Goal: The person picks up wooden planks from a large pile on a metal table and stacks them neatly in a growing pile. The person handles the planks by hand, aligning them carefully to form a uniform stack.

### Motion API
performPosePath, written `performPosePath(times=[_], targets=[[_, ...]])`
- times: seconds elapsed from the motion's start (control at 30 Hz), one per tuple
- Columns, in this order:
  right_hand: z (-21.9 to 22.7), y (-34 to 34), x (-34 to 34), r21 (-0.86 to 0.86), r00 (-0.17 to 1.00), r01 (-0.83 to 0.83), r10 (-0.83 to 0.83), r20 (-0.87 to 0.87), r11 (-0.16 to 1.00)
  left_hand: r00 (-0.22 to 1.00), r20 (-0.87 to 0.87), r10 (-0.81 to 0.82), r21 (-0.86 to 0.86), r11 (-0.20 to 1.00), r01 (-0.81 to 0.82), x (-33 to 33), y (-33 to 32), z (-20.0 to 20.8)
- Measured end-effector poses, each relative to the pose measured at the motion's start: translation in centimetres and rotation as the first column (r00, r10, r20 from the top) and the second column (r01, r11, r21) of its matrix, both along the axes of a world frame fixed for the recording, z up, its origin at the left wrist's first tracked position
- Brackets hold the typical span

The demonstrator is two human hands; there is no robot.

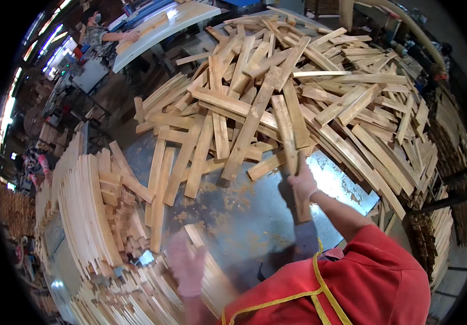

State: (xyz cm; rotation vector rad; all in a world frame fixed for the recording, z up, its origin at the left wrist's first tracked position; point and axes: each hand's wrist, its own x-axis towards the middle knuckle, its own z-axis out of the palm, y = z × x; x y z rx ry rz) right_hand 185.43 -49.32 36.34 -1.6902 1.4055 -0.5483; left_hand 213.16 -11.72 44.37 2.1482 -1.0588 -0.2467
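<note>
On the right, my right hand (303,183) is closed round a long, narrow wooden board (284,125), gripping it toward its near end. The board slants away from me, and its far end lies over the heap of loose boards (255,122). Lower left, my left hand (185,266) is slightly blurred, with its thumb apart from the flat fingers and nothing visibly gripped. It hovers over or beside a pale board (210,271) at the edge of a row of stacked slats (130,295). Whether it touches that board I cannot tell.
A shiny metal tabletop (233,216) with sawdust lies under the heap. Neatly stacked boards (84,211) stand at the left, beside shorter pieces. Another person (100,38) works at a white table (174,24) at the far left. Racked wood (464,200) lines the right side.
</note>
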Motion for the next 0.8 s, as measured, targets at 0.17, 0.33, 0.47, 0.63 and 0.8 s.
performPosePath(times=[0.17,0.33,0.47,0.63,0.8], targets=[[1.2,13.4,-0.9,0.338,0.912,-0.407,0.358,0.199,0.849,0.934,-0.346,0.092,0.216,0.976,-0.016,-13.0,-10.4,-6.1],[6.0,5.8,-3.5,0.157,0.752,-0.652,0.608,0.254,0.742,0.770,-0.515,0.377,0.361,0.910,-0.204,-17.4,-11.1,-10.2],[3.3,-5.7,0.0,-0.421,0.824,-0.475,0.558,0.096,0.773,0.830,-0.187,0.525,0.451,0.797,-0.403,-19.9,-7.5,-5.9],[4.8,-15.2,9.1,-0.510,0.861,-0.498,0.331,-0.386,0.701,0.802,0.531,0.274,0.582,0.570,-0.580,-21.0,2.5,-7.3],[4.2,-12.2,13.2,-0.138,0.704,-0.596,0.431,-0.565,0.791,0.758,0.588,0.284,0.569,0.521,-0.636,-19.7,8.9,-9.8]])
